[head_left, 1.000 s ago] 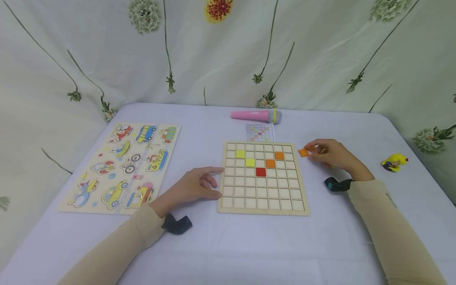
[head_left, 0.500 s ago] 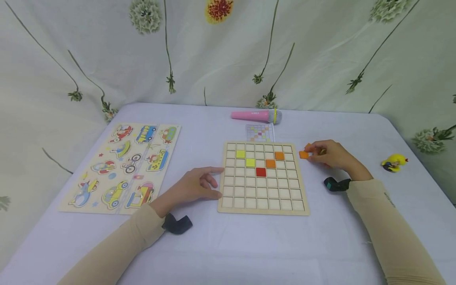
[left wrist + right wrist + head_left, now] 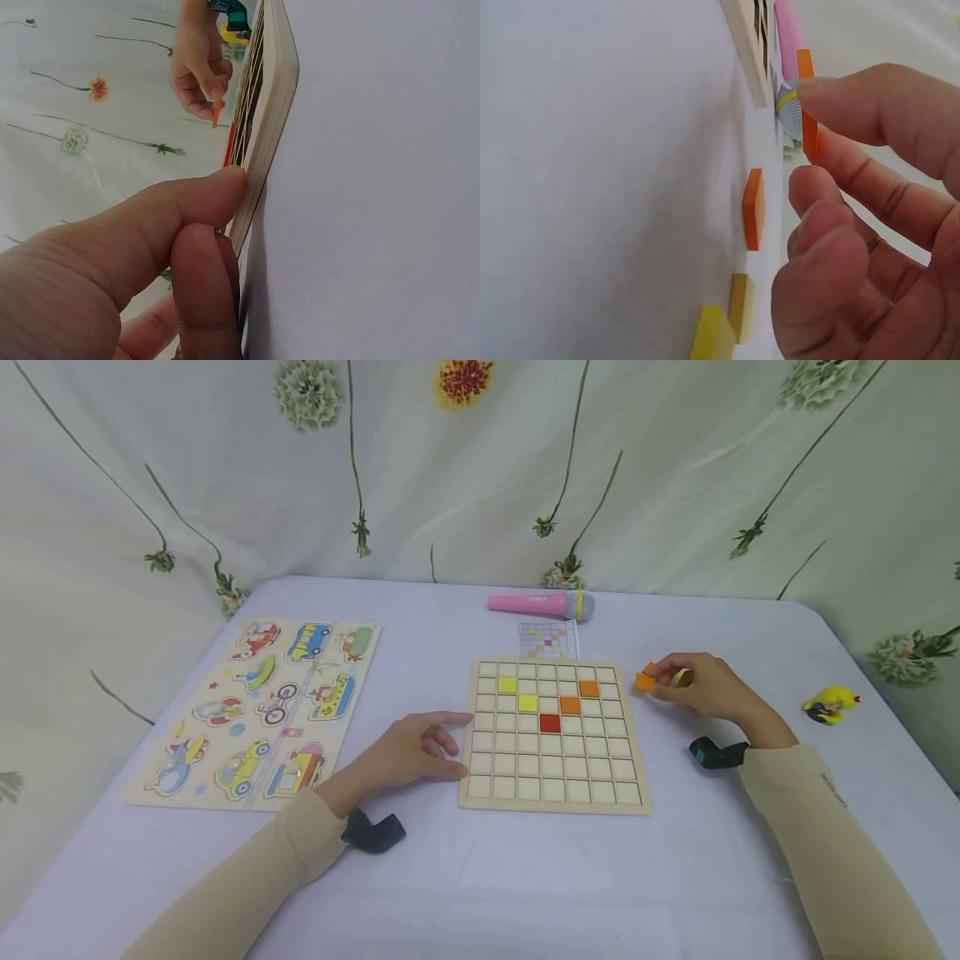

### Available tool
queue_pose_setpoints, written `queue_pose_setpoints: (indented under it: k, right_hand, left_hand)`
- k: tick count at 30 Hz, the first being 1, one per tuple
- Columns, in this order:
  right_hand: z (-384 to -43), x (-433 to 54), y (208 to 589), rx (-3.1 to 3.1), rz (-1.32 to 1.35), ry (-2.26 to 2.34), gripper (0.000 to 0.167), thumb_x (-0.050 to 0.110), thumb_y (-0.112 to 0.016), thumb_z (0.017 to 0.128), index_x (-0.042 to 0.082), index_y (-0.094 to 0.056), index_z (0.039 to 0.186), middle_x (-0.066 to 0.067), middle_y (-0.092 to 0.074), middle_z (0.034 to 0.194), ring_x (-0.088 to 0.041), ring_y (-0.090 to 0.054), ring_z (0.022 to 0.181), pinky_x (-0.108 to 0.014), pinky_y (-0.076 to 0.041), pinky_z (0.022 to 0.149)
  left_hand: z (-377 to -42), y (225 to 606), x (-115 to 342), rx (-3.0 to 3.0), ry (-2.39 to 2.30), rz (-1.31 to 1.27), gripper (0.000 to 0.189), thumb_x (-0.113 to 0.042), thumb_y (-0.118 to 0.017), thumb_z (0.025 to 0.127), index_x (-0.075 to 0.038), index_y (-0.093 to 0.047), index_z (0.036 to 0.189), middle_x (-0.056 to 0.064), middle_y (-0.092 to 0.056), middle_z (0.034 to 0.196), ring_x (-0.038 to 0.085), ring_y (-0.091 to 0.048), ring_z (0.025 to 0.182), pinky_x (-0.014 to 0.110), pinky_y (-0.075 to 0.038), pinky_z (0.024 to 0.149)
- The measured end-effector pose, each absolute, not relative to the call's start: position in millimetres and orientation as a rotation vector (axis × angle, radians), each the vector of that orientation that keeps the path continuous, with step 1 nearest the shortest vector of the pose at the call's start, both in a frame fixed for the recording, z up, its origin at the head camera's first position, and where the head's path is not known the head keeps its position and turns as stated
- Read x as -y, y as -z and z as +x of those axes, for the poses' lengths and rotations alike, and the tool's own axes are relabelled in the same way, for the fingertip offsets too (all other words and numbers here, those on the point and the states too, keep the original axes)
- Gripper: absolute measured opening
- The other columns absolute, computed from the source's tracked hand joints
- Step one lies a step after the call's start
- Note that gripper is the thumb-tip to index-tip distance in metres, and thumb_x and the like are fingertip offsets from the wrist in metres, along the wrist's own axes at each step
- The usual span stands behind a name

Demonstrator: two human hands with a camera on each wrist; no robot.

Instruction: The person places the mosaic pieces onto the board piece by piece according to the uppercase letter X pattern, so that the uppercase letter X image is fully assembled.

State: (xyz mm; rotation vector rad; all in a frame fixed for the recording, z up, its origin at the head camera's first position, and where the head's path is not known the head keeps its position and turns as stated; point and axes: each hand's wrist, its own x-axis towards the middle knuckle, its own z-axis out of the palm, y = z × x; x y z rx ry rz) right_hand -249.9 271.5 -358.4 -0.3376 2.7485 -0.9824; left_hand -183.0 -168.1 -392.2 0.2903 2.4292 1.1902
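My right hand pinches an orange square tile between thumb and forefinger, lifted off the table just right of the wooden grid board. Below it on the cloth lie another orange tile and two yellowish tiles, the brighter one nearer the camera. My left hand touches the board's left edge with thumb and forefinger spread apart. Set in the board's cells are a red tile, two yellow tiles, one up-left of the red, and two orange tiles, one up-right of it.
Behind the board lies a printed grid card, with a pink toy microphone beyond it. A vehicle picture puzzle lies at left. A yellow duck toy sits at far right. Flowered cloth hangs behind the table.
My right hand has picked up the orange tile from beside the board and raised it slightly, exposing another orange tile behind. My left hand stays at the board's edge.
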Motion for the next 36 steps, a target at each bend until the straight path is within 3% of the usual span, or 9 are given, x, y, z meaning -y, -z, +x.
queue_pose_setpoints:
  k: [7,13,24,36]
  right_hand:
    - [-237.2,-257.7,353.1,-2.748,-0.442,1.008,0.026,0.008,-0.081,0.095,-0.001,-0.072,0.118,-0.015,-0.073,0.111,-0.02,-0.058,0.077,-0.03,-0.051,0.058]
    - [-229.6,-243.8,353.1,-2.732,-0.517,0.988,0.026,0.007,-0.082,0.094,0.0,-0.073,0.118,-0.011,-0.074,0.106,-0.021,-0.057,0.079,-0.029,-0.05,0.058]
    - [-221.4,-219.6,353.4,-2.695,-0.752,0.985,0.022,0.007,-0.084,0.092,0.001,-0.075,0.111,0.001,-0.074,0.094,-0.018,-0.06,0.079,-0.028,-0.049,0.071]
    - [-223.2,-192.8,354.2,-2.621,-0.845,0.999,0.019,0.005,-0.083,0.093,0.0,-0.075,0.109,0.001,-0.071,0.093,-0.019,-0.06,0.078,-0.028,-0.05,0.072]
  left_hand:
    - [-183.8,393.5,168.3,-2.43,-1.196,0.301,0.079,-0.019,-0.091,0.087,-0.011,-0.057,0.157,0.004,-0.07,0.106,0.019,-0.065,0.086,0.034,-0.05,0.081]
    - [-184.2,393.7,170.3,-2.426,-1.221,0.322,0.079,-0.016,-0.091,0.086,-0.009,-0.057,0.157,0.004,-0.07,0.104,0.019,-0.065,0.084,0.034,-0.05,0.08]
    - [-183.7,394.2,170.0,-2.427,-1.225,0.325,0.079,-0.017,-0.091,0.086,-0.009,-0.057,0.156,0.004,-0.07,0.104,0.019,-0.064,0.085,0.034,-0.05,0.08]
    - [-184.4,394.7,169.6,-2.422,-1.223,0.325,0.078,-0.017,-0.091,0.086,-0.009,-0.057,0.156,0.004,-0.07,0.105,0.019,-0.064,0.084,0.034,-0.05,0.08]
